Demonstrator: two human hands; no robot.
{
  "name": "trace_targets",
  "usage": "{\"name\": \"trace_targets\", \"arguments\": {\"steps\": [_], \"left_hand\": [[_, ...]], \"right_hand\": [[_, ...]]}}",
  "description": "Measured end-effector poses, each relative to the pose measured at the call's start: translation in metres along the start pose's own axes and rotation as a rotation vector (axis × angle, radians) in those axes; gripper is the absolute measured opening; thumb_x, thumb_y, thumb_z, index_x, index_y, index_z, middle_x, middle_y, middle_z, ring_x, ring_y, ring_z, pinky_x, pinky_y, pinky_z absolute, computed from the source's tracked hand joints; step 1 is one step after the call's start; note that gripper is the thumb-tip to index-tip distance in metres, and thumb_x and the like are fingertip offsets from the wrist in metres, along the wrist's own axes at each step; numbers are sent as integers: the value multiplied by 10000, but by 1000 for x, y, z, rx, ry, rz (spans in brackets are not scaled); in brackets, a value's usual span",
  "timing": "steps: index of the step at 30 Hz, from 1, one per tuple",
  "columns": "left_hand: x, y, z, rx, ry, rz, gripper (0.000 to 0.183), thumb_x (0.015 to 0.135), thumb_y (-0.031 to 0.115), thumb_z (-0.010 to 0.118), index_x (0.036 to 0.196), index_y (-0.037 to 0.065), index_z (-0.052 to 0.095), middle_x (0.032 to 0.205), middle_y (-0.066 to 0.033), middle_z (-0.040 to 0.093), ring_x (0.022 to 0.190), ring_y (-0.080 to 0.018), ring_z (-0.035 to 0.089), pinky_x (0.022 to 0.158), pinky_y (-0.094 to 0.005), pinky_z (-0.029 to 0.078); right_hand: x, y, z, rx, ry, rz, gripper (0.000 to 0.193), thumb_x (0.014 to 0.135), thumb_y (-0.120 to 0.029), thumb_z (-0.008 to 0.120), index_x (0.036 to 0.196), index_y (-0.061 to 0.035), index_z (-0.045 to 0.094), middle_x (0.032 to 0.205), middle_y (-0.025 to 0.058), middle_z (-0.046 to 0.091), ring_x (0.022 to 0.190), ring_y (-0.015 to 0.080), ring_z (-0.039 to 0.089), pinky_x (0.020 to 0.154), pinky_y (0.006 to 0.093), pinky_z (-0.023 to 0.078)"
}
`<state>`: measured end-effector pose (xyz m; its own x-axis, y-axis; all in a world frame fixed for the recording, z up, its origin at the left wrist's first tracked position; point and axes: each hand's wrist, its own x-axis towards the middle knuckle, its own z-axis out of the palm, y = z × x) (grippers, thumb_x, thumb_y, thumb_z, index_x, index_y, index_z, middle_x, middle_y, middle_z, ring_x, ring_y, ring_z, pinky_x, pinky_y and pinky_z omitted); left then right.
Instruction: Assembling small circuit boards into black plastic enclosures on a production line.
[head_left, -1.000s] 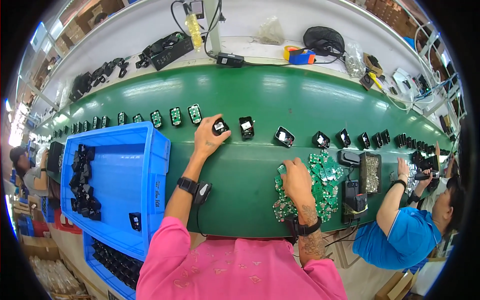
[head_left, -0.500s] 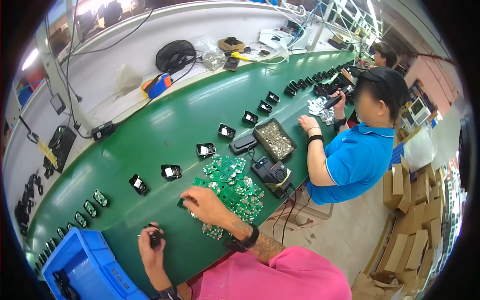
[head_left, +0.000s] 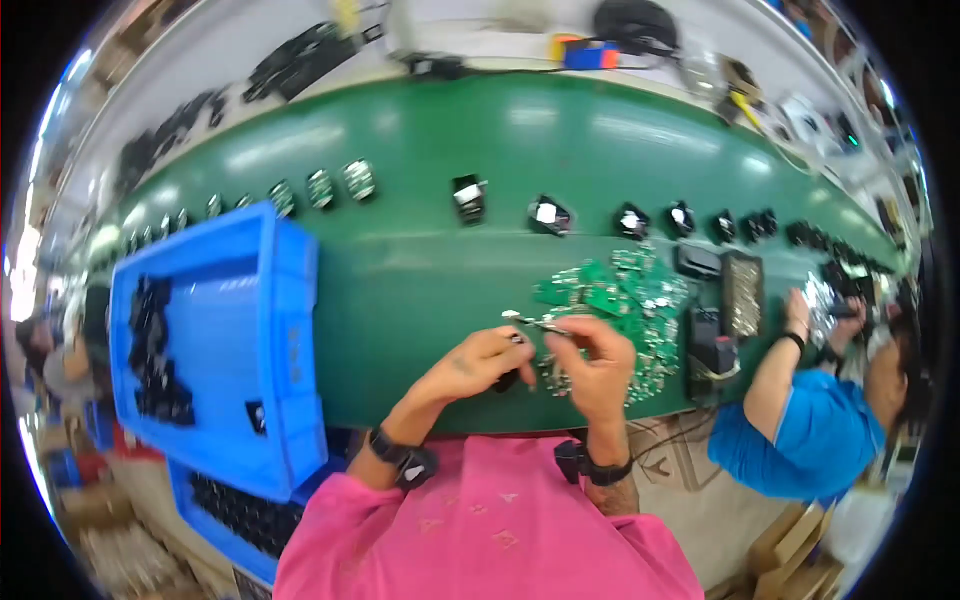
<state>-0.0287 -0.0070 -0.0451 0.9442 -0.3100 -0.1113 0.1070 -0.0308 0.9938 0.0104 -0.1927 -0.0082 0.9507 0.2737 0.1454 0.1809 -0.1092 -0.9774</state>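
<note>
My left hand is closed around a small black plastic housing, most of it hidden under the fingers. Between the fingertips of my right hand is a small circuit board, tilted nearly edge-on and close to the left hand's fingers. Both hands are near each other over the front part of the green table. A heap of loose green circuit boards lies just beyond and beside the right hand. Farther back, a row of black housings with pale parts inside crosses the table.
A big blue bin with black pieces stands at left, another blue bin below it. Green boards in housings line up behind. At right are a tray of small metal parts, a black device and a co-worker in blue.
The view has swung left and down. My hands have come together, and the right hand has moved away from the board heap with a circuit board.
</note>
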Motion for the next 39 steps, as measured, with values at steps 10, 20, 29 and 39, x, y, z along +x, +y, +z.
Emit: {"name": "trace_targets", "arguments": {"steps": [10, 20, 29, 39], "left_hand": [[-24, -3, -9, -70, 54, -8, 310, 996, 224, 531, 894, -10, 708, 819, -33, 578, 787, -144, 555, 718, -296, 434], [-39, 1, -12, -423, -47, -16, 646, 794, 38, 759, 1371, 30, 468, 1089, -60, 570, 840, -113, 582, 663, -269, 523], [-58, 0, -22, -544, 66, -26, 723, 836, 34, 707, 1466, 66, 354, 1207, -113, 549, 793, -137, 643, 533, -243, 518], [-60, -3, -18, -366, 315, 50, 507, 951, 10, 488, 1444, 79, 394, 1142, -95, 586, 769, -124, 623, 551, -236, 509]], "right_hand": [[-5, 1, 16, -87, -267, -179, 174, 808, 64, 692, 958, -21, 715, 970, 100, 717, 764, 158, 675, 601, 249, 517], [-9, -1, 14, -191, -286, -283, 242, 735, 106, 704, 929, -35, 738, 1011, 94, 683, 844, 167, 662, 683, 263, 517], [-17, -2, 28, -293, -359, -288, 338, 709, 142, 688, 953, -78, 766, 882, 37, 544, 766, 122, 561, 647, 244, 450], [-15, -24, 60, -439, -248, -339, 260, 785, 89, 691, 1006, -38, 741, 866, 82, 643, 699, 178, 614, 595, 277, 479]]}}
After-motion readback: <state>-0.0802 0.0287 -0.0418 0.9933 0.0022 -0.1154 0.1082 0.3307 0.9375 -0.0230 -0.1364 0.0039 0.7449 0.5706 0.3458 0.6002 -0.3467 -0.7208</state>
